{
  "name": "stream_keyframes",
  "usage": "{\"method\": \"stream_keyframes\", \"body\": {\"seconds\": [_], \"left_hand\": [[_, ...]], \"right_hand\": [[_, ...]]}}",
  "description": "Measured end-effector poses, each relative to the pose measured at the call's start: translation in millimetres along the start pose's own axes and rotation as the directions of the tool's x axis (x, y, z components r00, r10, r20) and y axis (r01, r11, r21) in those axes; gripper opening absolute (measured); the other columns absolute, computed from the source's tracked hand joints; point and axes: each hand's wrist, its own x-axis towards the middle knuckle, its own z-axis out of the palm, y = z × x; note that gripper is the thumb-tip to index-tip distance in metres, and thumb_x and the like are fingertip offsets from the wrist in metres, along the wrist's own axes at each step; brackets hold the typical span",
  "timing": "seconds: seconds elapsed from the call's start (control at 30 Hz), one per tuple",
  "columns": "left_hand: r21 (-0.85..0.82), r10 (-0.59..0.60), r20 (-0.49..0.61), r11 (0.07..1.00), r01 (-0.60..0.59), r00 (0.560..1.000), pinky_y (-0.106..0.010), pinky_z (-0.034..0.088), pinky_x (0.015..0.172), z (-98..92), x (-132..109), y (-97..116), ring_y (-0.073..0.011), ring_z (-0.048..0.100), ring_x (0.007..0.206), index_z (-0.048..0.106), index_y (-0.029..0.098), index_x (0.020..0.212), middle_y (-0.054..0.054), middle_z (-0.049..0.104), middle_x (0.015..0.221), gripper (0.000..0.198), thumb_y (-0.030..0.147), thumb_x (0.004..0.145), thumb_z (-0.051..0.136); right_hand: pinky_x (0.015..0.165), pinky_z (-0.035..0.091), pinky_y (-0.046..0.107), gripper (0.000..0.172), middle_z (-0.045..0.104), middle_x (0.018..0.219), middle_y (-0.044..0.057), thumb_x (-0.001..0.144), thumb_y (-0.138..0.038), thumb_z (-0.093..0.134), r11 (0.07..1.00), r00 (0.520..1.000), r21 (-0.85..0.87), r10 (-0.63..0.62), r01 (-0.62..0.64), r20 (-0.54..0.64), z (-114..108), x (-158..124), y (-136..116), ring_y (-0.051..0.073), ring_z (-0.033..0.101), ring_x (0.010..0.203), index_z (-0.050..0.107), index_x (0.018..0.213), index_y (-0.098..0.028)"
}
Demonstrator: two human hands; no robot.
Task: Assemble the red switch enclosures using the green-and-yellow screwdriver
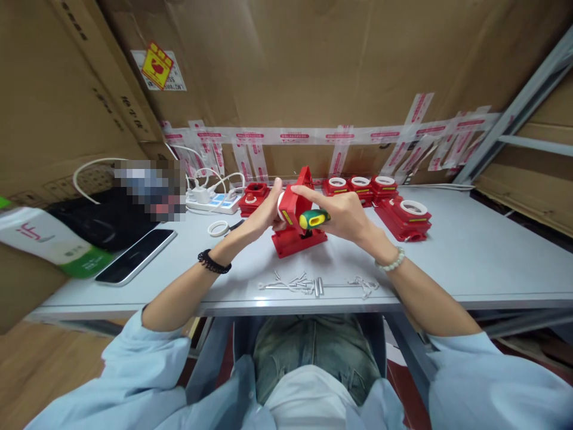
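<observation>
My left hand (271, 210) is wrapped around the side of a red housing (293, 208) with a white ring on its left face, holding it tilted up off the table. A screwdriver (314, 219) with a green and yellow handle sits in the closed fingers of my right hand (347, 214). The index finger of that hand rests on the housing's upper edge. The screwdriver's shaft and tip cannot be made out. Just below the housing, a red base piece (299, 243) stands on the table. Several screws and metal pins (298, 283) lie nearer the table's front edge.
Red housings with white rings stand at the back right, one larger housing (405, 219) nearer. Left are another red housing (253, 200), a loose white ring (218, 229), a power strip (219, 203), a phone (136, 258) and a white-green tube (54, 239). Cardboard (286, 65) walls the back.
</observation>
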Motion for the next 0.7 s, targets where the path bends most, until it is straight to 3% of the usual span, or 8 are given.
{"method": "stream_keyframes", "body": {"seconds": [0.07, 0.13, 0.23, 0.33, 0.47, 0.53, 0.63, 0.7], "left_hand": [[0.125, 0.151, -0.111, 0.983, -0.137, 0.982, -0.026, 0.042, 0.049, -2.9, -1.7, -0.8, -0.0158, 0.06, 0.058, 0.059, 0.019, 0.094, -0.004, 0.062, 0.067, 0.066, 0.077, 0.09, 0.029], [0.243, 0.386, -0.146, 0.907, -0.345, 0.911, -0.029, 0.053, 0.066, -4.7, -4.1, 0.2, -0.0196, 0.067, 0.087, 0.055, 0.022, 0.114, -0.009, 0.068, 0.106, 0.053, 0.068, 0.093, 0.041], [0.29, 0.591, 0.026, 0.767, -0.572, 0.806, -0.038, 0.054, 0.091, -6.3, -7.6, 3.1, -0.0267, 0.055, 0.124, 0.048, 0.028, 0.132, -0.01, 0.047, 0.147, 0.048, 0.053, 0.091, 0.058], [0.257, 0.621, 0.133, 0.731, -0.632, 0.773, -0.038, 0.053, 0.095, -7.2, -9.6, 5.5, -0.0269, 0.051, 0.128, 0.05, 0.03, 0.134, -0.009, 0.047, 0.147, 0.045, 0.043, 0.092, 0.06], [0.21, 0.575, 0.076, 0.79, -0.576, 0.815, -0.027, 0.055, 0.08, -6.4, -9.0, 7.7, -0.0228, 0.057, 0.117, 0.049, 0.029, 0.135, -0.009, 0.054, 0.136, 0.048, 0.042, 0.091, 0.063], [0.178, 0.519, 0.014, 0.84, -0.513, 0.855, -0.023, 0.053, 0.068, -4.3, -7.6, 7.7, -0.0161, 0.063, 0.095, 0.049, 0.029, 0.135, -0.008, 0.059, 0.126, 0.049, 0.047, 0.091, 0.061], [0.108, 0.397, -0.102, 0.916, -0.387, 0.912, -0.019, 0.045, 0.051, -0.2, -5.0, 5.6, -0.0062, 0.053, 0.056, 0.052, 0.025, 0.123, -0.001, 0.062, 0.091, 0.045, 0.057, 0.092, 0.055], [0.028, 0.295, -0.127, 0.955, -0.294, 0.947, -0.018, 0.039, 0.043, 1.4, -3.7, 4.3, -0.0056, 0.047, 0.045, 0.052, 0.023, 0.114, 0.005, 0.054, 0.069, 0.045, 0.062, 0.091, 0.055]], "right_hand": [[0.052, 0.031, 0.024, 0.058, 0.062, 0.058, -0.004, 0.08, -0.03, 0.06, 0.994, 0.996, 0.066, 0.091, -0.091, 0.01, -1.2, -0.1, 1.3, 0.01, 0.043, 0.048, 0.057, 0.138, -0.025], [0.054, 0.036, 0.024, 0.065, 0.064, 0.062, -0.004, 0.077, -0.034, 0.064, 0.973, 0.985, 0.153, 0.171, -0.171, 0.014, -3.3, 0.0, 3.4, 0.011, 0.046, 0.049, 0.054, 0.14, -0.022], [0.059, 0.042, 0.025, 0.073, 0.067, 0.069, -0.003, 0.071, -0.035, 0.069, 0.929, 0.968, 0.275, 0.253, -0.246, 0.011, -6.5, 0.6, 5.6, 0.012, 0.053, 0.053, 0.052, 0.14, -0.022], [0.061, 0.045, 0.026, 0.077, 0.066, 0.068, -0.004, 0.066, -0.034, 0.073, 0.887, 0.954, 0.364, 0.298, -0.285, 0.023, -8.3, 1.4, 5.1, 0.013, 0.056, 0.056, 0.051, 0.139, -0.021], [0.061, 0.046, 0.026, 0.076, 0.068, 0.073, -0.003, 0.066, -0.032, 0.074, 0.857, 0.95, 0.42, 0.308, -0.3, 0.05, -7.7, 1.1, 3.6, 0.013, 0.059, 0.059, 0.051, 0.138, -0.022], [0.062, 0.046, 0.026, 0.075, 0.07, 0.077, -0.002, 0.067, -0.032, 0.074, 0.857, 0.955, 0.427, 0.291, -0.289, 0.063, -6.9, 0.4, 2.7, 0.013, 0.06, 0.06, 0.051, 0.138, -0.021], [0.062, 0.045, 0.026, 0.073, 0.071, 0.081, -0.001, 0.07, -0.034, 0.072, 0.884, 0.965, 0.39, 0.25, -0.259, 0.074, -6.3, -0.4, 0.6, 0.013, 0.059, 0.061, 0.051, 0.139, -0.022], [0.059, 0.043, 0.026, 0.071, 0.068, 0.074, -0.003, 0.072, -0.035, 0.069, 0.908, 0.969, 0.338, 0.235, -0.248, 0.08, -6.2, -0.6, -0.5, 0.013, 0.055, 0.057, 0.05, 0.14, -0.023]]}}
